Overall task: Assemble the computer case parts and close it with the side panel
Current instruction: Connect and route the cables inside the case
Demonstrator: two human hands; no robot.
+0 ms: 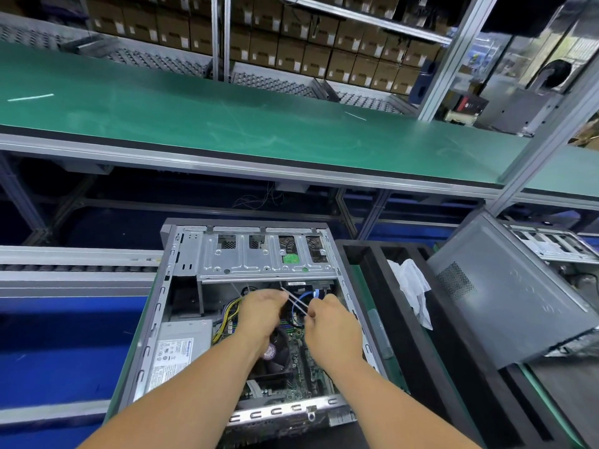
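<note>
An open computer case (181, 254) lies on its side in front of me, its inside facing up. Both my hands reach into its middle, above the motherboard (296, 361). A thin white cable tie (296, 301) stretches between them: my left hand (261, 314) grips one end and my right hand (327, 322) pinches the other. Blue cables (299, 298) loop just behind the tie. The silver drive cage (259, 260) spans the far part of the case, and the power supply (181, 351) sits at the near left. A grey side panel (505, 306) leans tilted at the right.
A black foam rack (372, 264) with a white cloth (411, 286) stands right of the case. Another open case (547, 244) is at the far right. A green conveyor belt (227, 115) runs across behind, with shelves of cardboard boxes (291, 43) beyond it.
</note>
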